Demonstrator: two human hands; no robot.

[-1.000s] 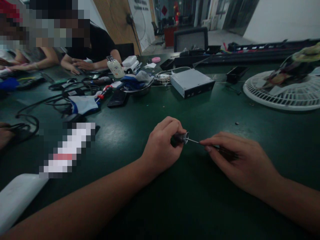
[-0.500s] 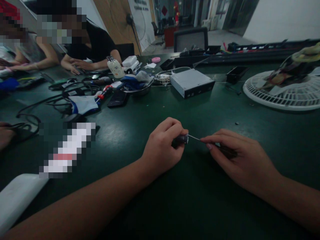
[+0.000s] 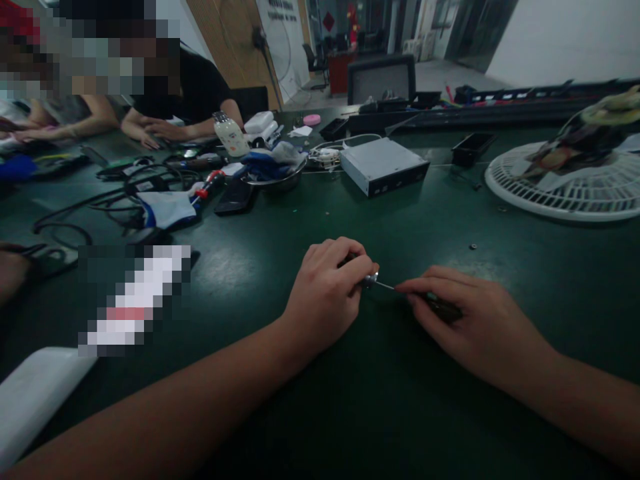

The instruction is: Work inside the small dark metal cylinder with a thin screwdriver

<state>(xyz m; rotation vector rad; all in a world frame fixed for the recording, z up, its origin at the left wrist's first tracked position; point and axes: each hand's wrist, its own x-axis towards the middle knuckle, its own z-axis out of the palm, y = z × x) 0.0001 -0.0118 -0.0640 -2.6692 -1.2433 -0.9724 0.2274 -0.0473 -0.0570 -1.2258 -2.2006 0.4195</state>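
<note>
Left hand (image 3: 327,287), mid surface (image 3: 280,230): grip closed round a small dark part (image 3: 371,281), its metal end showing, pointing right; rest of it mostly hidden by the fingers. Right hand (image 3: 467,303), to its right: grip closed on a thin tool (image 3: 443,307), slim shaft aimed left, reaching the part's metal end. Can't tell if the tip is inside. Small ring (image 3: 473,247) lies beyond the right hand. Farther back: silver box (image 3: 383,160) in the middle, black tray (image 3: 470,150) right of it, white fan guard (image 3: 530,198) far right. Left of the box, blue-white cloth (image 3: 267,161) in a metal bowl (image 3: 289,180), phone (image 3: 234,198) just beside. Bottle (image 3: 231,135) behind; person (image 3: 203,93) far left.
</note>
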